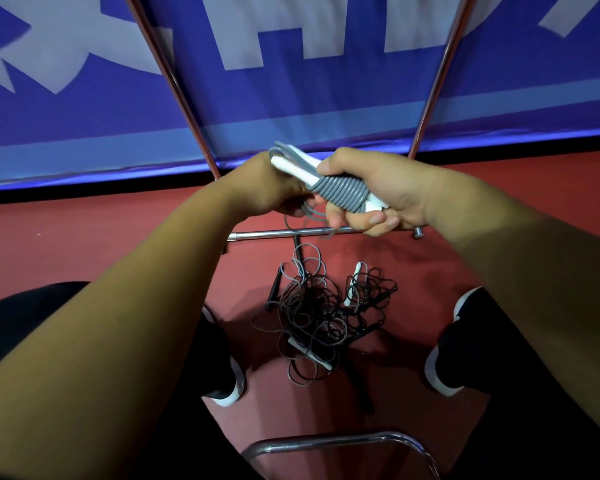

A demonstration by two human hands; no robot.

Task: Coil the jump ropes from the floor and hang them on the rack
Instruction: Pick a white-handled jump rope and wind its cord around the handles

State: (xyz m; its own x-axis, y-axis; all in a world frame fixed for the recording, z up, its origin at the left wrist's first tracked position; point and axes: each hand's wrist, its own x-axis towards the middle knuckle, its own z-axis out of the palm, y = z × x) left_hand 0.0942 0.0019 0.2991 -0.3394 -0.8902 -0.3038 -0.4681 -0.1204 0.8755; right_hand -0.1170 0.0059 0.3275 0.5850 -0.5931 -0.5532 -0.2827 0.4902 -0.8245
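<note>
Bottom centre: one curved chrome tube (343, 441), only partly in frame. Two dark shoes with white soles, left shoe (230, 384) and right shoe (442, 374), planted on the red floor (84, 237). Between them, one tangled pile of jump ropes (317, 320), grey and black cords mixed; rope count unclear, three white handles and one black handle visible. Past the pile, one horizontal chrome rack bar (274, 233) low over the floor. Above it, mid-frame, both hands hold one coiled grey jump rope (342, 192). Right hand (378, 192) has fingers curled under the wrapped bundle, thumb on top. Left hand (267, 185) is closed round its left end, loose grey strands hanging below. White handle ends poke out both sides. Behind: two slanted rack uprights (174, 84), then one blue banner (291, 98) with white lettering.
</note>
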